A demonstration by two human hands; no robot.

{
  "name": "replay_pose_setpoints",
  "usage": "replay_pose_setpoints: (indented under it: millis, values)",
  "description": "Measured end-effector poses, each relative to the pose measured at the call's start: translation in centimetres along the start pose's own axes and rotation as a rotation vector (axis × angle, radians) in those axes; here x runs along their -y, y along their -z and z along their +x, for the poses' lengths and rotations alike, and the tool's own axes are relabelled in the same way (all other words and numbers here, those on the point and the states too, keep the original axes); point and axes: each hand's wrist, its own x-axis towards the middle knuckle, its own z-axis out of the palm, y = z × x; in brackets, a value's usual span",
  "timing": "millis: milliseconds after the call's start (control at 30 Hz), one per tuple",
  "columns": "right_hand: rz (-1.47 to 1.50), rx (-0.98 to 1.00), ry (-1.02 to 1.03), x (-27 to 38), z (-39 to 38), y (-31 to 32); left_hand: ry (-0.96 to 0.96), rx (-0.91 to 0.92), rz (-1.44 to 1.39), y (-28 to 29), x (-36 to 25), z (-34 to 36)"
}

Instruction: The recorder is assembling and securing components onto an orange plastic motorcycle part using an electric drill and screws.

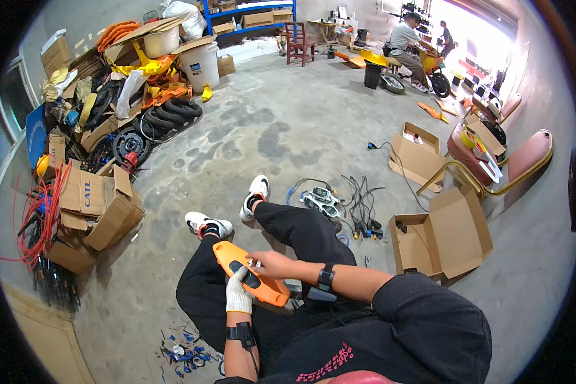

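An orange plastic panel (274, 294) with rounded ends lies slantwise over my lap. Set into its middle is a dark oval piece (251, 279). My left hand (236, 292), in a white knit glove, grips the panel's near-left edge, its thumb up by the dark oval. Bare, my right hand (272, 264) rests over the panel's upper right side. Its fingers are closed in a pinch beside the dark oval; whatever they hold is too small to make out. Partly hidden behind the panel's lower end is a greyish metal part (294, 291).
Cables (363, 208) and silver-white parts (322, 201) lie beyond my right knee. Open cardboard boxes (457, 233) and a pink chair (528, 157) stand right. Blue connector scraps (187, 351) litter the floor at left. A cardboard box (96, 195) and tyres (166, 121) are farther off. Another person (406, 38) sits far right.
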Motion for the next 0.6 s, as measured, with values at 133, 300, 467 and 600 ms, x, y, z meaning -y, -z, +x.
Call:
replay_pose_setpoints:
  millis: [133,300,467,600]
  values:
    - [0.048,0.113,-0.088,3.4,0.8,-0.4,0.050,-0.022,-0.014,4.0,-0.4,0.8]
    - [0.307,0.033,0.172,16.9,8.2,9.9,0.004,0.074,0.031,-1.5,-0.3,-3.0]
    - [0.484,-0.014,0.657,36.0,12.8,19.8,0.127,-0.047,-0.018,-1.5,-0.2,-2.9]
    - [0.445,-0.043,0.791,40.7,13.6,23.5,0.095,0.114,-0.073,-0.5,0.2,-1.1]
